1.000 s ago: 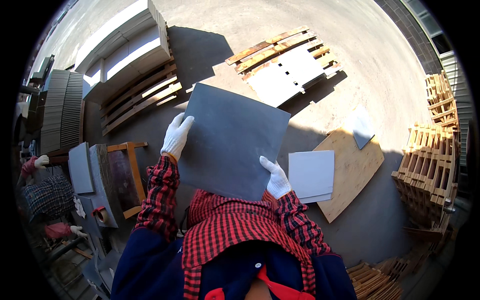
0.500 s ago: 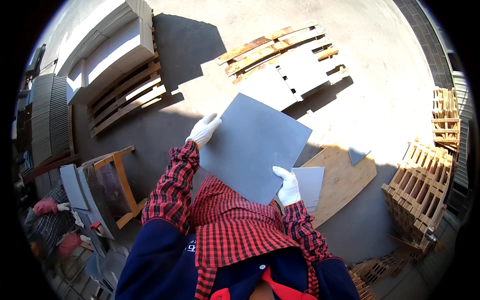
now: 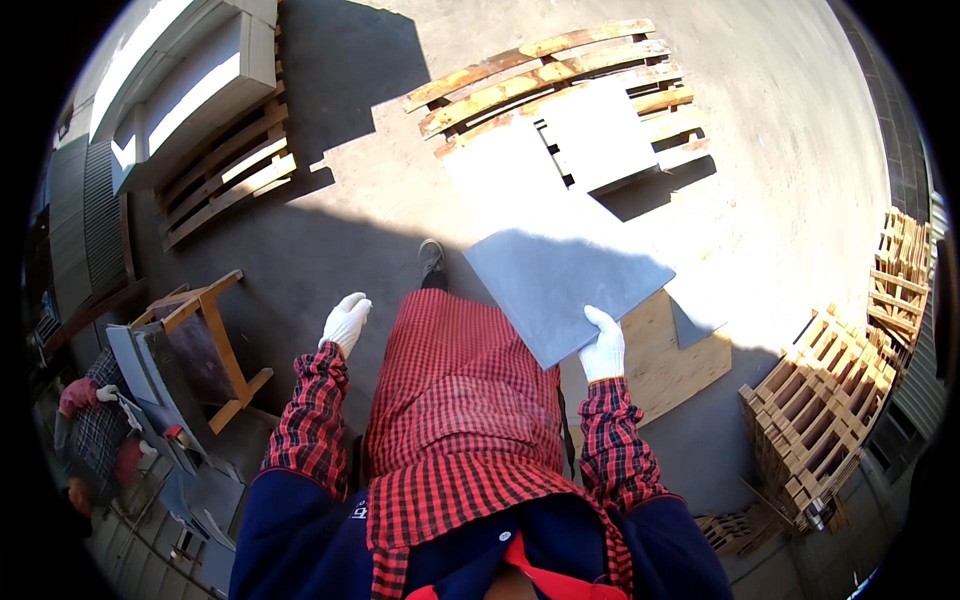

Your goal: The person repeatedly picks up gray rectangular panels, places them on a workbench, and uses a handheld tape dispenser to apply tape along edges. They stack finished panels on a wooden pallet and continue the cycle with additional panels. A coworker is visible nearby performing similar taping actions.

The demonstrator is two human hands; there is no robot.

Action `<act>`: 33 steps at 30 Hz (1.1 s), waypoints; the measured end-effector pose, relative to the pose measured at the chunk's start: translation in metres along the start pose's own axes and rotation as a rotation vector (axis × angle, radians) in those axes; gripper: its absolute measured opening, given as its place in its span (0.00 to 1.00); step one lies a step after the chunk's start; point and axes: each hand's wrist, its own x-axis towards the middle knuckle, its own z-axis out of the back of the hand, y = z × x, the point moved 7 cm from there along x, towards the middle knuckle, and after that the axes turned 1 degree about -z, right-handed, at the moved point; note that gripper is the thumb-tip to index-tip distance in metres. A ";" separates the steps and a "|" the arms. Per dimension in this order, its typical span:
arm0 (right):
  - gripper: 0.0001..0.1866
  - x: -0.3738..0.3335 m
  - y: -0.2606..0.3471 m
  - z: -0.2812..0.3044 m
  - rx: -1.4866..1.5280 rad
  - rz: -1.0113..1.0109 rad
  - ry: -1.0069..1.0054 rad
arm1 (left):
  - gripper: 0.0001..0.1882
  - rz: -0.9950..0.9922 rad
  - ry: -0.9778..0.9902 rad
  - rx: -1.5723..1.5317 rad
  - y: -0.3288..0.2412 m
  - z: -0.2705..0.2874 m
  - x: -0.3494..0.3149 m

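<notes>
Outdoors, you stand on a concrete yard (image 3: 370,240) split between hard sunlight and shadow, with a pallet-borne stack of pale blocks (image 3: 205,90) at upper left and a pile of wooden pallets (image 3: 808,410) at right. Ahead of you, pale panels lie on a low slatted pallet (image 3: 580,42); nearer, to your right, a plywood sheet (image 3: 665,380) rests on the ground. Your red-and-black checked apron (image 3: 460,390) hangs in front of you, and just beyond it, to the right, is the square gray slab (image 3: 565,290), its far part sunlit. One dark shoe (image 3: 431,256) shows past the hem. Your gloved right hand (image 3: 604,345) grasps the slab's near right edge, thumb on top, other fingers hidden. Your gloved left hand (image 3: 346,322) is free, well apart from the slab, fingers loosely bent.
</notes>
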 end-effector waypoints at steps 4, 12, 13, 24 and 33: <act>0.19 0.071 0.039 0.015 0.060 -0.116 0.022 | 0.23 0.054 -0.012 -0.054 0.002 -0.063 -0.027; 0.07 0.229 0.100 0.050 -0.164 -0.014 0.003 | 0.23 0.063 0.363 0.022 -0.044 -0.291 -0.092; 0.08 0.251 0.114 0.054 -0.325 0.075 0.036 | 0.24 0.128 0.412 -0.121 -0.046 -0.318 -0.099; 0.12 0.355 0.152 -0.007 -0.130 0.014 0.032 | 0.24 0.395 0.344 -0.304 -0.028 -0.360 -0.116; 0.13 0.418 0.157 -0.035 -0.053 0.024 0.134 | 0.25 0.484 0.303 -0.366 -0.017 -0.375 -0.114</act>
